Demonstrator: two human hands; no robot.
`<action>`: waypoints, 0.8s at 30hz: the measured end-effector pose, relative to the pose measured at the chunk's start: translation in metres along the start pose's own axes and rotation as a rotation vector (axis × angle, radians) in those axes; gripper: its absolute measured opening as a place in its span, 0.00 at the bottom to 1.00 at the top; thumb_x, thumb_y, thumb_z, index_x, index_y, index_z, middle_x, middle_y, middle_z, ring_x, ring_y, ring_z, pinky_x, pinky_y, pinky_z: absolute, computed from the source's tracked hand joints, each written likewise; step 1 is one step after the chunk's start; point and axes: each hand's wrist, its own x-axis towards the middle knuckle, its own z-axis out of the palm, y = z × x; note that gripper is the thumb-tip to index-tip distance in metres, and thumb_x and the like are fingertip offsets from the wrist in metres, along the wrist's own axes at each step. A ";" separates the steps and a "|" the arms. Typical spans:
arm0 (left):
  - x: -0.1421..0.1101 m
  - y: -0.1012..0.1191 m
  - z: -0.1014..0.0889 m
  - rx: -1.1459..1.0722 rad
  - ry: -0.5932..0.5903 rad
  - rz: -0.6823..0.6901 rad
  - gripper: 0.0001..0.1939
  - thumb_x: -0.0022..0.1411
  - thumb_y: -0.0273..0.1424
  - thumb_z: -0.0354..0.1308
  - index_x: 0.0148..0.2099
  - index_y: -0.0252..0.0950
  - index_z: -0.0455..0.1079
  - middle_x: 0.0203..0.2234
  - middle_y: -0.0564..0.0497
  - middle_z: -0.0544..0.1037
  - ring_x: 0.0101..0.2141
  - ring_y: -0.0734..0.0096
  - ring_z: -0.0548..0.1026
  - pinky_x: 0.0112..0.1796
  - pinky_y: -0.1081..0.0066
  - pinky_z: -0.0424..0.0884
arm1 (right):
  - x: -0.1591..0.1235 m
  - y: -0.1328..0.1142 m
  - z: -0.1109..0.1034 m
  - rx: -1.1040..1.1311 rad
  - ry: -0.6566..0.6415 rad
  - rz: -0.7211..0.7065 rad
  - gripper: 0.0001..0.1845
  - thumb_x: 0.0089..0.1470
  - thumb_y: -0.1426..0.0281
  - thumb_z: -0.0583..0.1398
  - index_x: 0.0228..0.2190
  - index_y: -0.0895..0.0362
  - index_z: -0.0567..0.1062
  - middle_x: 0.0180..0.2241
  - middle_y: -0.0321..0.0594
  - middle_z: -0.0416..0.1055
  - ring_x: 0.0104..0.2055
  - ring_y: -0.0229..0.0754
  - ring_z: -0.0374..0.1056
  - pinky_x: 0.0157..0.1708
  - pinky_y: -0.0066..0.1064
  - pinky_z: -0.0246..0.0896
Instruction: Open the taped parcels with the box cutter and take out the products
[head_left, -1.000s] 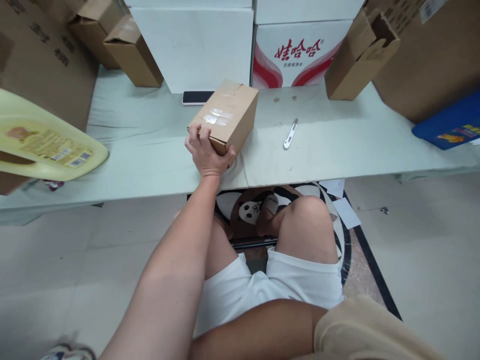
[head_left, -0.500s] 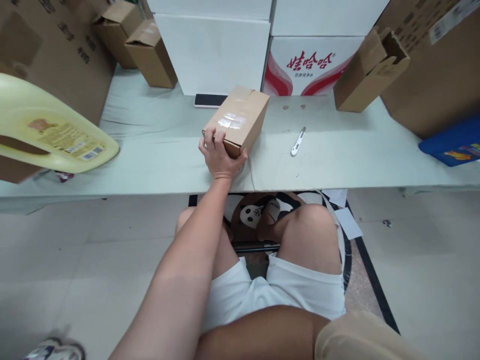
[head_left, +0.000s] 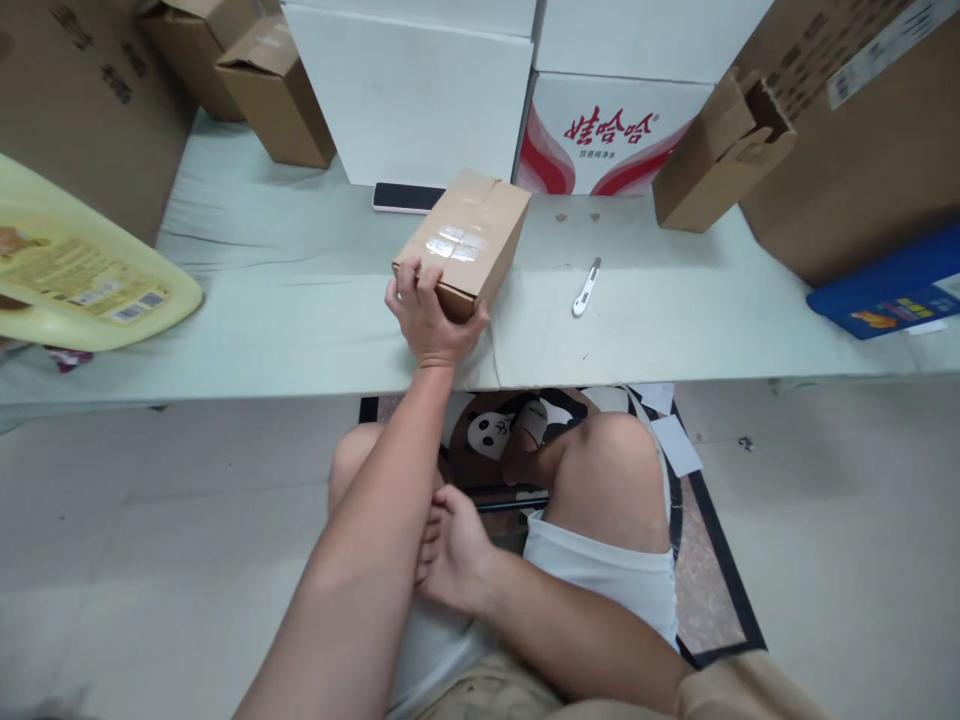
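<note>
Right grip (head_left: 460,556) emerged, left grip (head_left: 435,326) clasping carton (head_left: 474,222)

Soft light, glare on the tape (head_left: 454,243), edges perhaps slightly blurry.

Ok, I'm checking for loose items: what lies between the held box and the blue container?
The head view shows a white utility knife lying between the held box and blue container.

The left arm (head_left: 367,530) extends over the front edge of the worktop (head_left: 660,320), left grip (head_left: 435,318) clasped; nearer the body, the right grip (head_left: 461,560) curls loosely.
</note>
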 end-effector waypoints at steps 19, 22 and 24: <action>0.004 0.000 -0.015 -0.102 0.018 0.164 0.44 0.44 0.41 0.74 0.60 0.48 0.57 0.61 0.42 0.59 0.64 0.39 0.61 0.62 0.40 0.62 | -0.006 -0.280 -0.102 -1.423 1.197 -1.250 0.30 0.51 0.64 0.59 0.56 0.53 0.75 0.54 0.52 0.66 0.59 0.57 0.62 0.62 0.56 0.57; 0.009 0.008 -0.021 -0.136 -0.021 0.139 0.41 0.45 0.38 0.74 0.59 0.50 0.60 0.60 0.43 0.60 0.63 0.40 0.63 0.53 0.44 0.73 | -0.004 -0.282 -0.110 -1.576 1.231 -1.091 0.31 0.54 0.61 0.58 0.58 0.54 0.75 0.61 0.55 0.64 0.64 0.61 0.58 0.64 0.57 0.54; 0.014 0.008 -0.025 -0.184 -0.045 0.138 0.38 0.46 0.38 0.74 0.58 0.51 0.63 0.59 0.44 0.62 0.61 0.41 0.64 0.46 0.47 0.76 | -0.006 -0.282 -0.111 -1.579 1.214 -1.084 0.26 0.55 0.61 0.57 0.53 0.55 0.77 0.58 0.53 0.68 0.63 0.60 0.59 0.62 0.55 0.56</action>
